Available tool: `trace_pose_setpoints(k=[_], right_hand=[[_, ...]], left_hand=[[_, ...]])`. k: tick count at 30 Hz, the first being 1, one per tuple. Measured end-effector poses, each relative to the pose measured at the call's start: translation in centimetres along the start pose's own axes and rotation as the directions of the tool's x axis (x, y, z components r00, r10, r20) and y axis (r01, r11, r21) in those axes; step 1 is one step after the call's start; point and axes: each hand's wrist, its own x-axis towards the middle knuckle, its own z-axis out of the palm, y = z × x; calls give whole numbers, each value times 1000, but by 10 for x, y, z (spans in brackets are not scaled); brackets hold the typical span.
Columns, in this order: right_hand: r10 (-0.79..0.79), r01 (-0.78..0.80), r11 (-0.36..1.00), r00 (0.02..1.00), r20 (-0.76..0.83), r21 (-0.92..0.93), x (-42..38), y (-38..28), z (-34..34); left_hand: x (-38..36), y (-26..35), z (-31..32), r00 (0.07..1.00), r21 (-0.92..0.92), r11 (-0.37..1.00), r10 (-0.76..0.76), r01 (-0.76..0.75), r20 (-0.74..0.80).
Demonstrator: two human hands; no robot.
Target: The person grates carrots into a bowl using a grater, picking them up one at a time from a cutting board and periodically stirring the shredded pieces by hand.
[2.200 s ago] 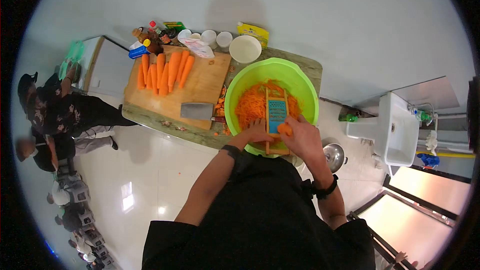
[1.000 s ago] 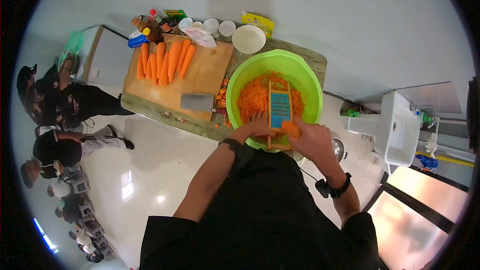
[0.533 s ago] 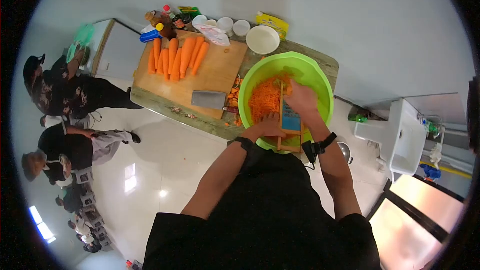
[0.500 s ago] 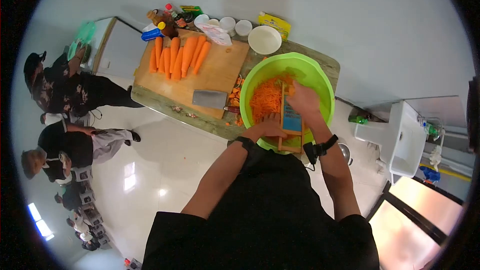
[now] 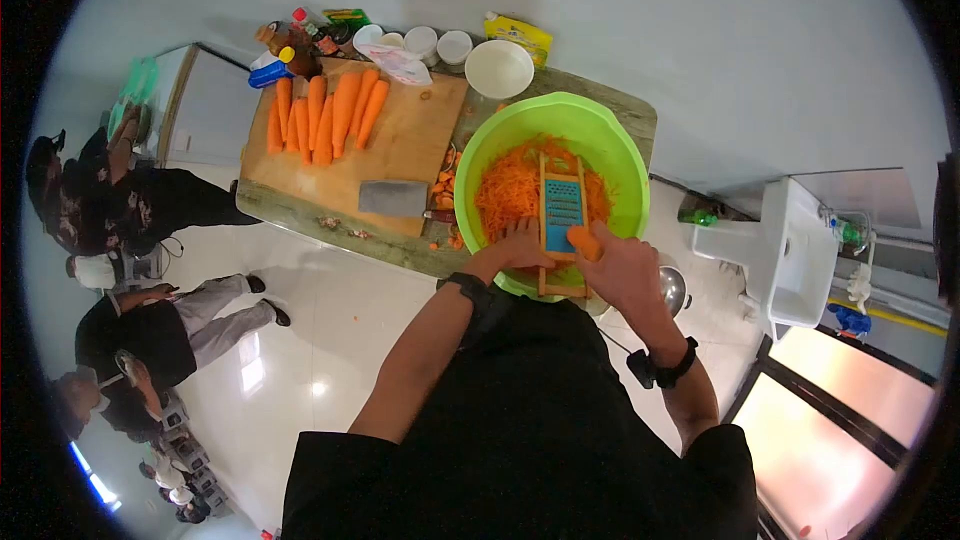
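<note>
A large green basin holds a heap of shredded carrot. Leaning in it is a grater with a wooden frame and a blue plate. My left hand grips the left side of the frame near its lower end, fingers reaching down among the shreds. In my right hand is a carrot piece, held against the lower part of the blue plate.
Left of the basin, a wooden cutting board bears several whole carrots and a cleaver. A white bowl, bottles and tubs line the wall. A sink stands right; people are at left.
My right hand has slid the carrot piece from the grater's upper part down toward its lower end, uncovering the blue plate. The view has shifted, and a person at left has moved.
</note>
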Motion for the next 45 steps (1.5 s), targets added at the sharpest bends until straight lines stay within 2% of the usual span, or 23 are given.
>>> trace_pose_setpoints(k=[3, 5, 6, 8, 11, 12, 14, 15, 17, 20, 23, 24, 26, 30, 33, 35, 39, 45], right_hand=[[-55, 57, 998, 996, -74, 28, 8, 1, 17], [-52, 58, 998, 988, -149, 34, 28, -6, 26], [-57, 62, 998, 988, -145, 32, 45, -9, 23], [-92, 98, 994, 989, -117, 46, 62, -12, 22], [-49, 49, 999, 992, -113, -11, 73, -16, 27], [-55, 53, 998, 991, -120, -16, 68, -15, 25], [-88, 87, 996, 989, -117, -10, 41, -10, 25], [-106, 105, 994, 988, -110, -14, 31, -11, 22], [-67, 67, 998, 997, 25, 10, 19, -15, 13], [-102, 101, 995, 994, 39, 22, 20, -14, 15], [-134, 135, 991, 988, 76, -9, 35, -4, 38], [-125, 126, 992, 989, 78, -12, 38, -4, 41], [-50, 62, 996, 980, 195, -61, 46, -8, 47], [-77, 93, 993, 974, 214, -69, 44, -6, 40], [-131, 132, 991, 977, 168, 1, 35, -6, 35], [-72, 69, 997, 992, 100, 36, 29, -15, 30], [20, -24, 999, 997, 77, 47, 16, -17, 38], [17, -26, 997, 993, 116, 76, 1, -37, 29]], left_hand=[[0, 3, 1, 999, 13, 1000, -27, 26, 42], [17, -13, 15, 996, 15, 996, 84, -84, 14], [18, -13, 9, 997, 10, 997, 82, -82, 11], [9, -8, 6, 987, -70, 991, 117, -110, 112], [46, -39, 30, 987, -75, 986, 155, -151, 41], [36, -28, 22, 987, -73, 985, 158, -156, 32], [-2, 7, -2, 1000, 40, 999, -7, 7, -15], [-8, 10, -5, 1000, 27, 999, -16, 17, -26], [-14, 12, -10, 999, -36, 998, 44, -44, 4], [6, 1, 3, 1000, 34, 999, -14, 14, 17], [8, 0, 4, 999, 24, 1000, 7, -8, 33], [6, 0, 4, 999, 20, 1000, 12, -13, 34], [3, 2, 3, 1000, 23, 1000, 6, -6, 28], [-16, 22, -16, 1000, 26, 1000, -10, 10, -3], [-33, 38, -33, 996, 67, 996, 48, -53, 74], [-18, 23, -18, 999, -62, 997, -51, 52, 19], [15, 0, 7, 995, -36, 997, 65, -62, 80], [-5, 12, 1, 998, -50, 998, -36, 39, 56]])
